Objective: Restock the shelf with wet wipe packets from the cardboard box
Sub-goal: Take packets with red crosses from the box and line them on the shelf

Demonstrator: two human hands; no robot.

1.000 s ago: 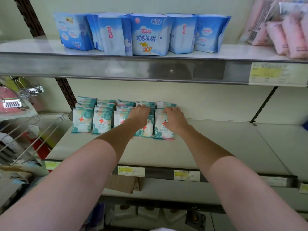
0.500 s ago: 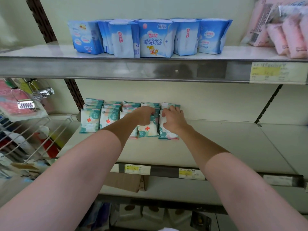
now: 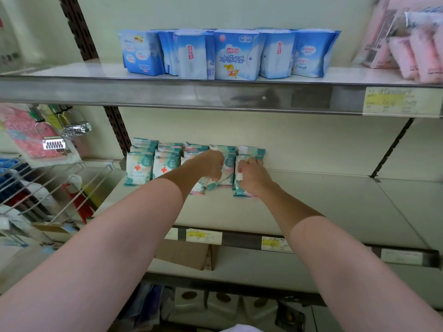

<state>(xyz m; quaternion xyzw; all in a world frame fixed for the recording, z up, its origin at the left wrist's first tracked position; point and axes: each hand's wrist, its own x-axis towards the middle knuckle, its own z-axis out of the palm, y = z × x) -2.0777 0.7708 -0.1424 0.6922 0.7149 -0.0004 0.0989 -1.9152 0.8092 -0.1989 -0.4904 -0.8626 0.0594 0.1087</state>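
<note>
Several white and teal wet wipe packets (image 3: 139, 170) with red crosses stand in rows at the back left of the middle shelf (image 3: 323, 207). My left hand (image 3: 211, 164) curls round the packets of the fourth row, which lean forward. My right hand (image 3: 251, 176) grips the front packet of the rightmost row (image 3: 251, 150). Both forearms reach in over the shelf's front rail. A cardboard box (image 3: 184, 256) shows partly on the shelf below, under the rail.
Blue pad packs (image 3: 236, 55) line the upper shelf, pink packs (image 3: 412, 51) at its right. A wire rack (image 3: 48, 188) with hanging goods stands at the left. Price tags (image 3: 203, 236) sit on the front rail. The middle shelf is bare to the right of the packets.
Both hands have drawn closer together and curled tighter on the right rows; the fourth row's packets now tilt forward. The view has shifted slightly left to right.
</note>
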